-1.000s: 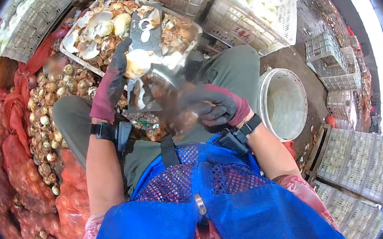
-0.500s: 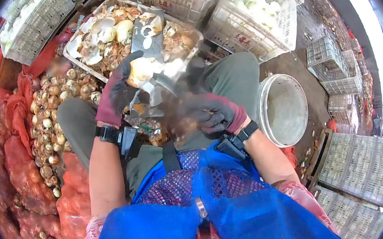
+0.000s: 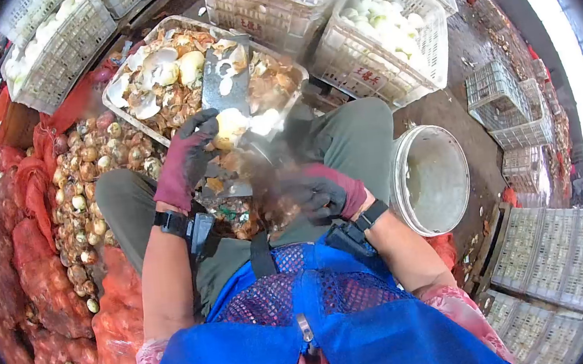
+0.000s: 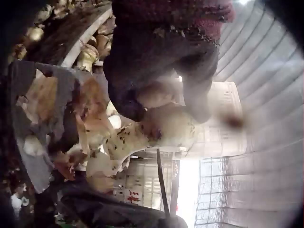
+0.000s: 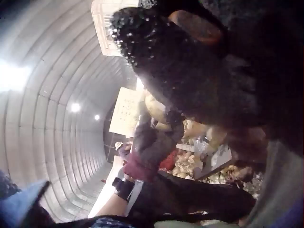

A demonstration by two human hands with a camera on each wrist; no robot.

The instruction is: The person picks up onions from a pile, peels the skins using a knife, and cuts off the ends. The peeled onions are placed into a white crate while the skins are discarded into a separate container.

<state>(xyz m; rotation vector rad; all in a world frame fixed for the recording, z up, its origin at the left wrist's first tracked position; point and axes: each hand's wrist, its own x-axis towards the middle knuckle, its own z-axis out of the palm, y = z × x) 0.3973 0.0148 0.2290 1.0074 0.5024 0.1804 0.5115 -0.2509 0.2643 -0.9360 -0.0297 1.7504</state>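
Note:
My left hand, in a dark glove with a maroon back, holds a pale onion above the lap. In the left wrist view, fingers curl round that onion, and loosened skin hangs from it. My right hand, gloved alike, has its fingers curled round a knife, whose thin blade points up at the onion from below. The orange-brown end of its handle shows within the right glove. Blur covers part of the right hand in the head view.
Ahead stands a tray of onion skins with a dark board across it. Unpeeled onions and red net sacks lie left. At right are a white bucket and a crate of peeled onions.
The head view has tilted, so the surroundings sit lower. Both hands have come slightly closer together, the left one moving right with the onion. More of the onion's pale side shows.

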